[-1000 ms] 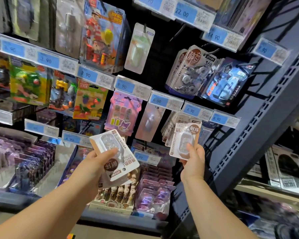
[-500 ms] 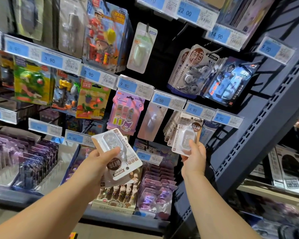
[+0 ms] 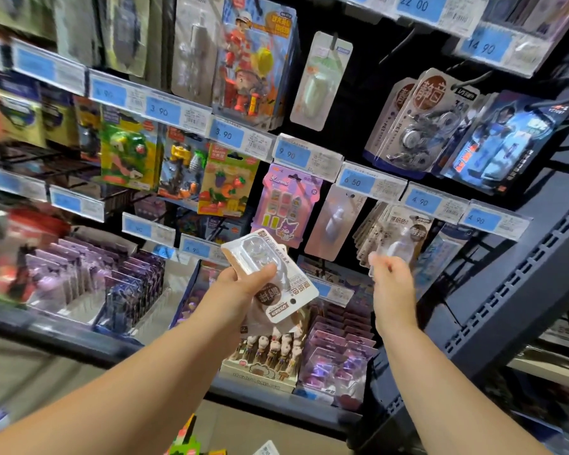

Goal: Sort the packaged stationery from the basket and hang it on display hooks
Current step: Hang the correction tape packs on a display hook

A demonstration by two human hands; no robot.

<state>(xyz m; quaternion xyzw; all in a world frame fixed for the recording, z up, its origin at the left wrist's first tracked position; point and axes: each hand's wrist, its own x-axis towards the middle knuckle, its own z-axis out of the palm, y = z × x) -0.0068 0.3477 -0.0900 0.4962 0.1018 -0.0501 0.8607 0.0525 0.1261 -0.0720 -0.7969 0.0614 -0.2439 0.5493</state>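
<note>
Our right hand (image 3: pixel 391 280) pinches the lower edge of a white carded blister pack (image 3: pixel 398 247), which stands upright above our fingers (image 3: pixel 383 262) at centre right among hanging twins (image 3: pixel 373 229), while our left hand (image 3: pixel 240 287) grips similar packs (image 3: pixel 276 290) at centre.

Blue shelf labels are showing prices: 22 00 tag (image 3: pixel 414 4), 14 90 tag (image 3: pixel 482 47), 3.90 tag (image 3: pixel 225 134), 9.90 tag (image 3: pixel 289 155), 6.50 tag (image 3: pixel 352 182), 4.90 tag (image 3: pixel 419 201). The pink card (image 3: pixel 286 205) is reading "Kuromi".
</note>
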